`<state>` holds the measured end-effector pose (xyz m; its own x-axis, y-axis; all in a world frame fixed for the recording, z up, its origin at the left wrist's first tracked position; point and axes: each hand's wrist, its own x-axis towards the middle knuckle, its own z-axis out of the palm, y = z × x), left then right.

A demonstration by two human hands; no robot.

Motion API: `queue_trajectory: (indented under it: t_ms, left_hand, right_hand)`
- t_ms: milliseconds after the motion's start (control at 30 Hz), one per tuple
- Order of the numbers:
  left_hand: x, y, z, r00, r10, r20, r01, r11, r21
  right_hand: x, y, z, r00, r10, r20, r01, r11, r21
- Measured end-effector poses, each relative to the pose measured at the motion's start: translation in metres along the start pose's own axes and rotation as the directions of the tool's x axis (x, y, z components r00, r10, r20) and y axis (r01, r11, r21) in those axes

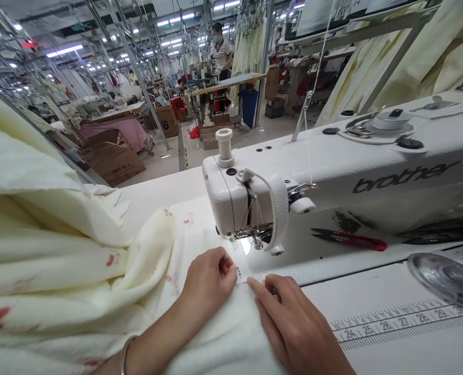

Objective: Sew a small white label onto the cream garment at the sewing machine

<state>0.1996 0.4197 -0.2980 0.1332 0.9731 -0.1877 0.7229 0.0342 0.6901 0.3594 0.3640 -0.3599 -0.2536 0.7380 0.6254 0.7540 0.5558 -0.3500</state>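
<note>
My left hand (208, 278) rests on cream fabric (98, 271) with small red prints, its fingers pinching a small white label (242, 275) at the fabric's edge. My right hand (294, 323) lies flat on the same fabric, its fingertips touching the label from the right. Both hands sit just in front of the needle and presser foot (257, 240) of a white Brother sewing machine (333, 177). A thin bracelet circles my left wrist.
Red thread snips (351, 239) lie on the machine bed. A shiny round dish (446, 278) and a printed ruler (399, 317) are at the right. More cream fabric piles at the left. A person stands far back among tables and cardboard boxes.
</note>
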Motion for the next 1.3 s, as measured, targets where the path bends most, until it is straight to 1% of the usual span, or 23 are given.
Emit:
queue_trajectory:
  t_ms: [300,367,433,500,533,600,667,733,800,833,900,1000,1133,1200,1300]
  left_hand:
    - [0.002,-0.003,0.002,1.0,0.02,-0.006,-0.02,0.999,0.032]
    - [0.0,-0.003,0.0,1.0,0.027,0.001,-0.027,0.998,0.056]
    - [-0.007,-0.001,-0.007,0.998,0.067,-0.004,-0.066,0.99,0.128]
    - [-0.017,0.003,-0.016,0.984,0.175,-0.018,-0.167,0.96,0.225]
    - [-0.023,0.004,-0.02,0.968,0.251,-0.013,-0.238,0.933,0.268]
    - [-0.034,0.004,-0.025,0.919,0.394,0.03,-0.382,0.868,0.317]
    - [-0.043,-0.001,-0.023,0.852,0.514,0.098,-0.512,0.782,0.355]
    - [-0.047,-0.01,-0.017,0.773,0.615,0.154,-0.617,0.671,0.411]
    - [-0.047,-0.02,-0.009,0.705,0.686,0.179,-0.674,0.57,0.47]
    - [-0.046,-0.025,-0.006,0.686,0.705,0.18,-0.683,0.54,0.491]
    - [-0.044,-0.032,-0.003,0.668,0.723,0.175,-0.689,0.513,0.512]
    - [-0.042,-0.036,-0.002,0.662,0.727,0.181,-0.696,0.507,0.509]
    - [-0.042,-0.035,-0.004,0.688,0.695,0.206,-0.689,0.538,0.485]
    - [-0.043,-0.035,-0.004,0.694,0.688,0.214,-0.687,0.542,0.484]
    - [-0.043,-0.035,-0.004,0.694,0.686,0.219,-0.687,0.54,0.486]
  right_hand:
    - [-0.002,0.001,0.002,1.0,0.004,-0.01,-0.004,1.0,0.005]
    - [-0.001,0.001,0.001,1.0,0.001,-0.007,-0.001,1.0,0.017]
    - [0.0,0.0,0.0,1.0,-0.002,-0.001,0.002,1.0,0.031]
    - [0.001,0.0,-0.001,1.0,0.0,0.0,0.0,0.999,0.036]
    - [0.002,0.0,-0.002,1.0,-0.001,0.0,0.001,0.999,0.034]
    - [0.004,-0.001,-0.005,1.0,-0.01,-0.003,0.01,1.0,0.024]
    - [0.006,0.0,-0.007,0.999,-0.034,0.009,0.034,0.999,0.011]
    - [0.008,0.001,-0.01,0.997,-0.064,0.037,0.064,0.998,-0.001]
    - [0.009,0.001,-0.011,0.996,-0.078,0.049,0.079,0.997,-0.007]
    - [0.009,0.001,-0.011,0.996,-0.08,0.043,0.08,0.997,-0.007]
    - [0.008,0.002,-0.01,0.997,-0.073,0.03,0.073,0.997,-0.012]
    - [0.007,0.001,-0.008,0.998,-0.069,0.011,0.07,0.997,-0.02]
    - [0.007,0.001,-0.007,0.998,-0.064,-0.004,0.064,0.998,-0.015]
    - [0.005,0.001,-0.005,0.998,-0.054,0.012,0.054,0.998,-0.011]
    - [0.001,0.001,-0.001,1.0,-0.031,0.001,0.031,1.0,-0.001]
